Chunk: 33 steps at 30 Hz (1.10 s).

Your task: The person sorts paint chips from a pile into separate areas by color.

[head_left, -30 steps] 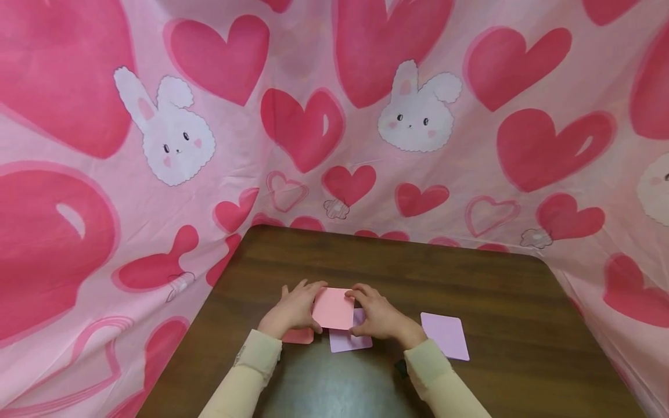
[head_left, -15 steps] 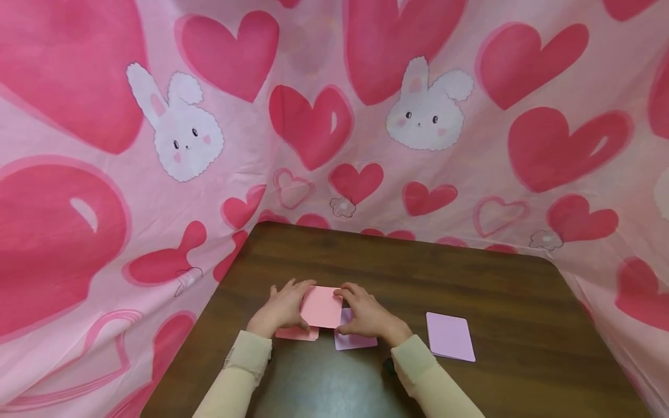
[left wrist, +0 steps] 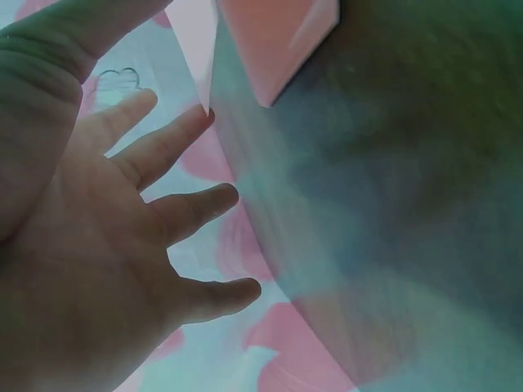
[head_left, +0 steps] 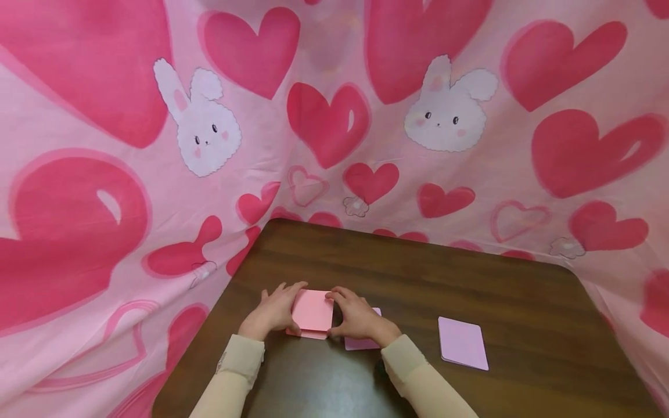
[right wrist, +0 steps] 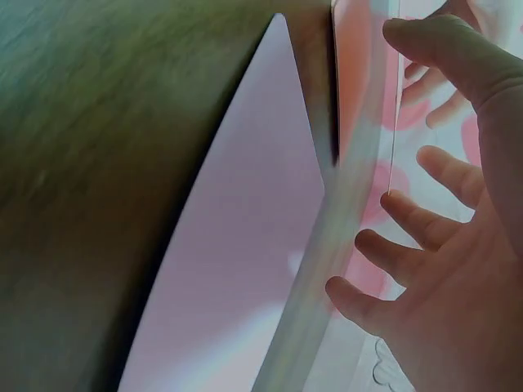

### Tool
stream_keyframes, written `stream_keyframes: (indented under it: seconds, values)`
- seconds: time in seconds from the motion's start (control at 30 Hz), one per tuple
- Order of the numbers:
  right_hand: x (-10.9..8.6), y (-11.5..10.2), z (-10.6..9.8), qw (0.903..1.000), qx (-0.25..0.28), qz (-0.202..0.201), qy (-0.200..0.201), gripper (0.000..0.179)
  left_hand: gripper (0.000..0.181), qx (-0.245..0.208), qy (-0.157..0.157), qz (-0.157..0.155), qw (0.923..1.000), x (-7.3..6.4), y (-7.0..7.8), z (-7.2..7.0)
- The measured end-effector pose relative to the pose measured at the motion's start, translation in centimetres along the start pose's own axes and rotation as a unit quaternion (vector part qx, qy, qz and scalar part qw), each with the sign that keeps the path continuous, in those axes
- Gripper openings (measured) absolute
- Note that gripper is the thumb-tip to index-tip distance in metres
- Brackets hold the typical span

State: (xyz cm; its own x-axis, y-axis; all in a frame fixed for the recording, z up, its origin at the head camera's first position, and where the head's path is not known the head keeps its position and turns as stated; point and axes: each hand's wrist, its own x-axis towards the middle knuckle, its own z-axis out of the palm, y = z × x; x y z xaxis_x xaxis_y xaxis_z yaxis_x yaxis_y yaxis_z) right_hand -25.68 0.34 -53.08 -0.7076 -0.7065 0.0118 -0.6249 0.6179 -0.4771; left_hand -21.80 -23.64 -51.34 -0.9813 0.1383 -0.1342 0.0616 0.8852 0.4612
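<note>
A square pink card (head_left: 313,309) is held level by both hands, one at each side. My left hand (head_left: 270,313) pinches its left edge between thumb and fingertip; the other fingers (left wrist: 192,208) spread apart in the left wrist view. My right hand (head_left: 359,316) holds the opposite edge the same way. Right below lies a pink stack (head_left: 315,335), of which only a front strip shows in the head view. The left wrist view shows a gap between the two. A lilac card (head_left: 362,343) rests on the table, partly hidden by my right hand.
Farther right on the dark wooden table (head_left: 407,278) lies a lilac stack (head_left: 463,342) with rounded corners. A pink cloth (head_left: 324,46) printed with hearts and rabbits hangs behind the table and along its left side.
Both hands have carried the pink card left, from partly over the lilac card to above the pink stack. The head view has turned slightly, shifting the background to the right.
</note>
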Motion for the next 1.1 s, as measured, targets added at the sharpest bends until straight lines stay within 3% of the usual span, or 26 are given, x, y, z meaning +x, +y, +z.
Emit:
stream_keyframes:
  seconds: [0.4, 0.63, 0.9, 1.1]
  values:
    - [0.1, 0.2, 1.0, 0.9992, -0.034, 0.004, -0.021, 0.083, 0.103, -0.021, -0.036, -0.022, 0.9989, 0.2, -0.5, 0.9]
    - [0.2, 0.4, 1.2, 0.9986, -0.040, 0.008, -0.034, 0.082, 0.102, -0.042, -0.047, -0.027, 0.9976, -0.2, -0.3, 0.8]
    - [0.2, 0.4, 1.2, 0.9980, -0.047, -0.002, -0.042, 0.084, 0.101, -0.046, -0.047, -0.024, 0.9976, -0.4, -0.3, 0.6]
    - [0.3, 0.1, 0.8, 0.9984, -0.044, -0.003, -0.035, 0.085, 0.100, -0.040, -0.030, -0.018, 0.9986, -0.2, 0.2, 0.4]
